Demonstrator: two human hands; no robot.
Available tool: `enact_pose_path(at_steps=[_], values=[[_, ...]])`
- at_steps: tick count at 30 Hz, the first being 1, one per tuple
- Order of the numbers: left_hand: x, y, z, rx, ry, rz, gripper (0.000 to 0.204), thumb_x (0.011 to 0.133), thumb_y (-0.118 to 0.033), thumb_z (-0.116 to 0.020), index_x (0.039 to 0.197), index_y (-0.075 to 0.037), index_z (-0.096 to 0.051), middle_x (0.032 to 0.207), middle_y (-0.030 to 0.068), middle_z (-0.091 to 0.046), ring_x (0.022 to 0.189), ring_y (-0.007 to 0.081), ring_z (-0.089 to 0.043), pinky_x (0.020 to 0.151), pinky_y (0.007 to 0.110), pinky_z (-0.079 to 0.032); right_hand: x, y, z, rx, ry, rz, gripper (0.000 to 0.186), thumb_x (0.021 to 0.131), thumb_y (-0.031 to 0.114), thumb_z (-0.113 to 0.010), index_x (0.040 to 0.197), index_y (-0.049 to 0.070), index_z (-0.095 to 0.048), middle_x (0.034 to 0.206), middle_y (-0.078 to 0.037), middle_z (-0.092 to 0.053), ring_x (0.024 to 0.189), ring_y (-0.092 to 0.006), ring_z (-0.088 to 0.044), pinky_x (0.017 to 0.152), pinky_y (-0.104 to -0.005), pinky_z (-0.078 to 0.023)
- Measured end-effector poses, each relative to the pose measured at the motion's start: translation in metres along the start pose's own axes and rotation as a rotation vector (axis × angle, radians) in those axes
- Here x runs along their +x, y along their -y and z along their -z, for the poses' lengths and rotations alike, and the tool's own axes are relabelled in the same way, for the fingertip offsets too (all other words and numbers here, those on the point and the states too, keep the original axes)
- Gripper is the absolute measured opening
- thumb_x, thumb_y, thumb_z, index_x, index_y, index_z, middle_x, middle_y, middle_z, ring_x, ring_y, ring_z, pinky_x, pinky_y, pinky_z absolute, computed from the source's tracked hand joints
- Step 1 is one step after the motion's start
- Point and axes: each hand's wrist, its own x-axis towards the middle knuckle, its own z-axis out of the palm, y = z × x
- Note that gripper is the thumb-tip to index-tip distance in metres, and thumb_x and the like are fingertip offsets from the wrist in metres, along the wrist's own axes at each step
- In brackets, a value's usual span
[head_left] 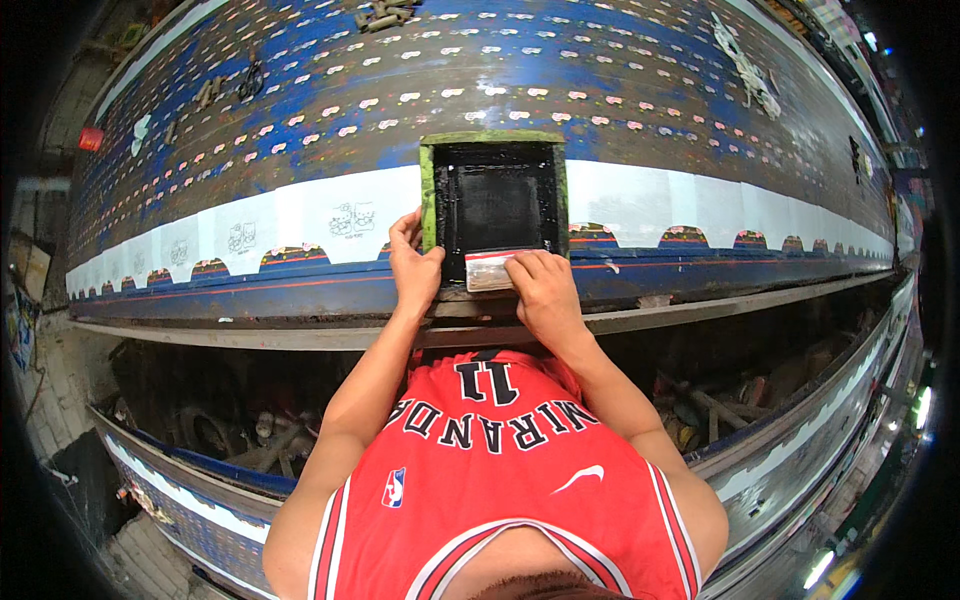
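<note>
A screen-printing frame [428, 185] with a worn green wooden rim lies on the long table in front of me. Black ink coats its inside, and a dark mesh panel [497, 205] shows in the middle. My left hand [416, 268] grips the frame's near left side, thumb toward the inside. In my right hand [546, 290] is a squeegee [487, 274] with a pale, stained handle and a red strip, held at the frame's near end. Pale fabric pieces [300, 215] run in a row to both sides; several on the left carry a dark line print.
Blue, ink-marked table [340, 120] curves away to both sides. On it lie small rolls [385, 15], a dark tool [251, 80] and a bunched white cloth [745, 70]. A red container [91, 138] stands far left. Below the wooden table ledge [250, 337] are cluttered shelves [720, 405].
</note>
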Motion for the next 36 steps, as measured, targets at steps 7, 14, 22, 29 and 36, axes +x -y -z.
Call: enact_pose_path(at_steps=[7,14,22,29,36], values=[[-0.015,0.004,-0.02,-0.042,-0.041,-0.143,0.079,0.076,0.019,-0.069,0.147,-0.001,-0.041,0.159,0.0226,-0.049,0.15,0.032,-0.048,0.127,0.044,-0.038,-0.006,-0.02,0.026,-0.015,-0.032,0.046,0.037,0.077,0.004,-0.069,0.115,0.003,-0.069,0.117,-0.011,-0.069,0.114,-0.0304,-0.063,0.1,-0.0448,-0.048],[-0.038,0.005,-0.113,-0.123,-0.021,-0.168,0.079,0.076,0.02,-0.068,0.147,-0.001,-0.041,0.159,0.0223,-0.049,0.151,0.0319,-0.047,0.127,0.044,-0.037,-0.048,-0.092,0.071,-0.01,-0.044,0.014,0.036,0.081,0.002,-0.069,0.116,0.002,-0.069,0.119,-0.013,-0.07,0.115,-0.0318,-0.065,0.101,-0.0461,-0.049],[-0.064,-0.005,-0.224,-0.09,-0.022,-0.101,0.076,0.077,0.02,-0.066,0.146,-0.001,-0.04,0.158,0.022,-0.051,0.149,0.0313,-0.05,0.125,0.043,-0.04,-0.084,-0.178,0.121,-0.036,-0.026,0.009,0.034,0.078,0.004,-0.069,0.112,0.002,-0.069,0.116,-0.012,-0.07,0.113,-0.0307,-0.064,0.101,-0.0454,-0.048],[-0.069,-0.008,-0.26,-0.006,-0.015,-0.054,0.076,0.077,0.019,-0.067,0.145,0.004,-0.039,0.157,0.0252,-0.052,0.147,0.0312,-0.051,0.125,0.041,-0.04,-0.099,-0.212,0.136,-0.032,-0.026,0.032,0.031,0.078,0.006,-0.071,0.109,0.003,-0.07,0.112,-0.012,-0.07,0.11,-0.0308,-0.064,0.098,-0.0457,-0.049],[-0.068,-0.012,-0.259,0.104,-0.034,-0.042,0.074,0.077,0.015,-0.069,0.145,0.005,-0.041,0.154,0.0248,-0.055,0.145,0.0315,-0.053,0.124,0.04,-0.039,-0.067,-0.223,0.153,0.034,0.097,0.043,0.022,0.082,0.007,-0.074,0.103,0.005,-0.071,0.105,-0.011,-0.071,0.103,-0.0326,-0.065,0.091,-0.0467,-0.049]])
